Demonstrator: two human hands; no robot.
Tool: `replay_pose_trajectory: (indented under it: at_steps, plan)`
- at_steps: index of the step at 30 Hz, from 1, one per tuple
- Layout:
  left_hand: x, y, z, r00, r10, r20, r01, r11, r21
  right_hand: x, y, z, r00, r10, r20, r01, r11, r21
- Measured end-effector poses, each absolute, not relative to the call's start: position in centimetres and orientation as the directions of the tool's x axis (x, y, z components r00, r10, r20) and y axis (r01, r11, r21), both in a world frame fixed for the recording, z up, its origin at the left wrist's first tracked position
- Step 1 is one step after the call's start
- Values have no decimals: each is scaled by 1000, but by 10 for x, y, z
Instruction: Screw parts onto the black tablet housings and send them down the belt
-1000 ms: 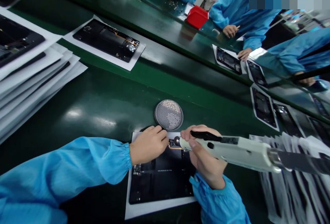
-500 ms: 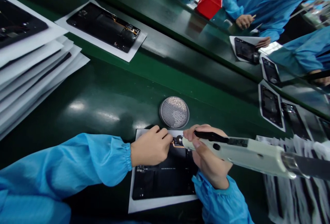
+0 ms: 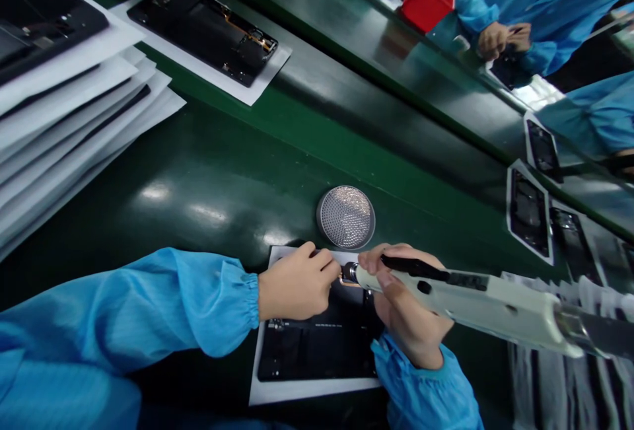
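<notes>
where the long green bench [image 3: 208,172] runs slantwise across the view, a tall stack of white sheets [image 3: 64,126] with dark panels between them lies at its left end. beyond it, on a sheet of its own, lies a second black panel [image 3: 203,20] with its insides showing. across the bench a co-worker in a blue coat has both hands [image 3: 495,39] together near a red bin [image 3: 426,2], and more panels on sheets lie in a row down the right side.

close to the person, a white electric screwdriver [image 3: 475,301] comes in from the right, tilted low. the right hand [image 3: 409,318] is wrapped firmly round its front end, thumb on top beside the black lever. under both hands lies the black panel [image 3: 317,351], flat on a white sheet [image 3: 307,392] at the near edge of the bench, its upper end hidden by the fingers.

the left hand [image 3: 297,285] is curled into a loose fist, fingertips down on the panel's upper end, just beside the screwdriver tip [image 3: 349,273]; whether it pinches anything small i cannot tell. the tip meets the panel there. just beyond the hands sits a round mesh dish [image 3: 345,216], close to the sheet's top edge.
</notes>
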State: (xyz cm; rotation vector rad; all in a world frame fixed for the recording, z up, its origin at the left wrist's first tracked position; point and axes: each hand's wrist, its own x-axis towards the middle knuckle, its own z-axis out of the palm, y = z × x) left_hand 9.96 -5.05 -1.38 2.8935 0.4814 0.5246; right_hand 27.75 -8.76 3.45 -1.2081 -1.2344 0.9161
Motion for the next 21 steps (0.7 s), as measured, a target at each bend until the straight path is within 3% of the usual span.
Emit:
replay_pose_trajectory:
  at_steps: [21]
  plan:
    - [101,-54,-23,834,394,386,303,-912,275,273,-89,34,83,968,236,76,230,-970]
